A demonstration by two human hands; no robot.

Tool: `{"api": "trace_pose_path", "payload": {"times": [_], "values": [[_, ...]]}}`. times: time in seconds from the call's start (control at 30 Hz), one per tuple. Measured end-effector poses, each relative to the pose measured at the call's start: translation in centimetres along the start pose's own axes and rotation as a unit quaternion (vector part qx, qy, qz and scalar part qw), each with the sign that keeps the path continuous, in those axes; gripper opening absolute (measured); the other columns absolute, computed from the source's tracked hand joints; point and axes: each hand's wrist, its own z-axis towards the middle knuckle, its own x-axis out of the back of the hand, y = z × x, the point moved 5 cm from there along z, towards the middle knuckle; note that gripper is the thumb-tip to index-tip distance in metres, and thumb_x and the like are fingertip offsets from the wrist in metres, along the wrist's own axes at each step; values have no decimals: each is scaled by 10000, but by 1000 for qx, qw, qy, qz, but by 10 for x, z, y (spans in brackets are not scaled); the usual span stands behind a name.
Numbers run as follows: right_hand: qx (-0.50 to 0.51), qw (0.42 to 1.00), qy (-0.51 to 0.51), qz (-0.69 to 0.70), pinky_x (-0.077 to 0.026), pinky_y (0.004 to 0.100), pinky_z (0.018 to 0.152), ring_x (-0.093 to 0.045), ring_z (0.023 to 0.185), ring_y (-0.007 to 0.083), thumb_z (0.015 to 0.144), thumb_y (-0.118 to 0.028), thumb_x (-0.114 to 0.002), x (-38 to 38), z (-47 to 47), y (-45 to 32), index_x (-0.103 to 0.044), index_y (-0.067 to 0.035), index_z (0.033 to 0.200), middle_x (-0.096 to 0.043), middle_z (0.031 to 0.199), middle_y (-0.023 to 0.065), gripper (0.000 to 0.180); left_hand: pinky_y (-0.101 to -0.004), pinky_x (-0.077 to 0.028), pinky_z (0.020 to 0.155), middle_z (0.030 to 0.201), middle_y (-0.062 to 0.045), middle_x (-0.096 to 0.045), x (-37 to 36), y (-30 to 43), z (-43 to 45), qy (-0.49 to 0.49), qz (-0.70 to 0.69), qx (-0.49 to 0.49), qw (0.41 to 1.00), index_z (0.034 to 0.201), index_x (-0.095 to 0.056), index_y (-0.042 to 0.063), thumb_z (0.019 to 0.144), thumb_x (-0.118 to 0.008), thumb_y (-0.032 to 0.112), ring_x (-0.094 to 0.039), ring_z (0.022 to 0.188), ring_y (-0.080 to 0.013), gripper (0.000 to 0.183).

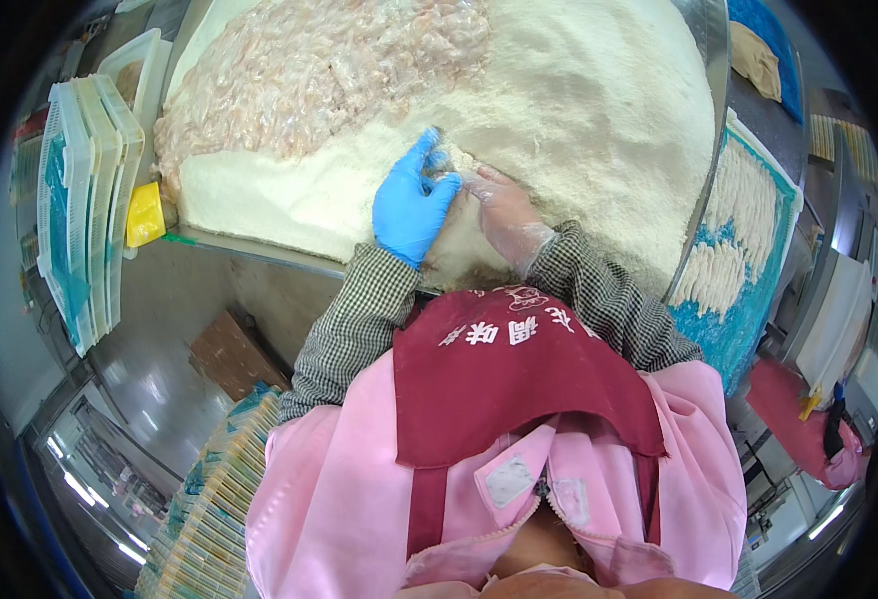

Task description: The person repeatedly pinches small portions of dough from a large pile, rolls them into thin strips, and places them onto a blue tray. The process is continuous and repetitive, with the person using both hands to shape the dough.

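Observation:
My left hand (413,206), in a blue glove, is over the pale flour or breading powder (596,127) near the front edge of a metal-sided work surface. Beside it, my right hand (505,210) wears a clear glove dusted with powder. The fingers of both hands meet around a small powder-coated piece (460,159), partly hidden; which hand grips it is hard to tell. A large heap of raw, pinkish meat strips (327,71) lies on the powder beyond my left hand.
At the right, a teal-lined tray (772,299) holds rows of coated strips (742,195). White plastic crates (91,202) stand at the left by a yellow object (145,215). Stacked trays (207,502) are at the lower left. A co-worker in pink (802,419) is at the far right.

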Motion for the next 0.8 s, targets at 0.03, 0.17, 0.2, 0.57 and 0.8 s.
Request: {"api": "trace_pose_path", "payload": {"times": [0.03, 0.17, 0.2, 0.57, 0.8], "values": [[2, 1000, 5, -3, -475, 319, 1054, -613, 1213, 181, 1067, -138, -591, 2, 0, 1, -549, 0, 1460, -659, 1330, 95, 419, -270, -576, 835, 1262, -92, -723, -1, 0, 5, -19, -11, -10, 1000, 1463, -611, 55, 972, -723, 108, -654, 923, -105, 506], [-30, 997, -27, -70, -479, 320, 1051, -622, 1204, 188, 1062, -103, -578, -14, -14, -13, -557, 40, 1429, -668, 1324, 106, 394, -260, -573, 818, 1220, -76, -755, 5, -6, 21, -87, 4, -28, 996, 1363, -680, 34, 981, -718, 112, -656, 909, -91, 392], [-38, 998, -23, -54, -482, 320, 1052, -626, 1203, 190, 1062, -100, -577, -14, -14, -12, -558, 43, 1425, -670, 1320, 107, 391, -257, -572, 816, 1209, -73, -763, 6, -4, 25, -102, 23, -32, 994, 1334, -698, 26, 987, -714, 114, -657, 909, -89, 358], [-25, 996, -32, 74, -401, 352, 1171, -540, 1367, 216, 1100, -207, -549, 9, 8, 9, -513, 66, 1467, -611, 1448, 143, 459, -373, -548, 996, 1304, -185, -673, 21, -10, 7, 61, 113, -40, 991, 1403, -622, 6, 1023, -657, 183, -684, 1148, -281, 420], [-58, 996, 38, 53, -369, 348, 1199, -471, 1419, 222, 1121, -289, -499, 1, 1, 9, -421, 63, 1538, -505, 1552, 151, 552, -389, -553, 985, 1228, -201, -725, -8, -32, 1, 82, -62, -33, 994, 1371, -644, 0, 1043, -635, 245, -709, 1116, -323, 409]]}}
